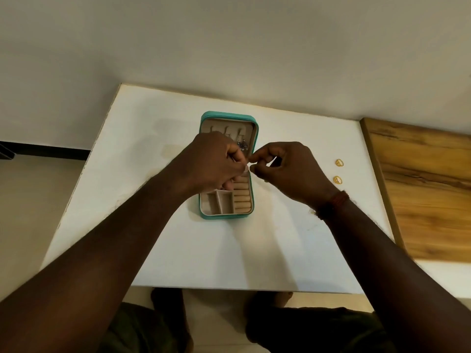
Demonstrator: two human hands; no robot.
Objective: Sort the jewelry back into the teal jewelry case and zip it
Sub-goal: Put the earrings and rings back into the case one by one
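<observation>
The teal jewelry case (205, 214) lies open on the white table (280, 245), its beige lining showing hooks in the lid and ring rolls and compartments in the base. A silver pendant (242, 145) hangs from a lid hook. My left hand (211, 164) and my right hand (288, 169) meet above the case's middle, fingertips pinched together on a small thin piece that is too small to identify. The hands hide the middle of the case. Two gold rings (339, 162) (337, 179) lie on the table to the right of my right hand.
A wooden board (428, 189) adjoins the table's right side. A plain wall runs behind the table. My knees show below the table's front edge.
</observation>
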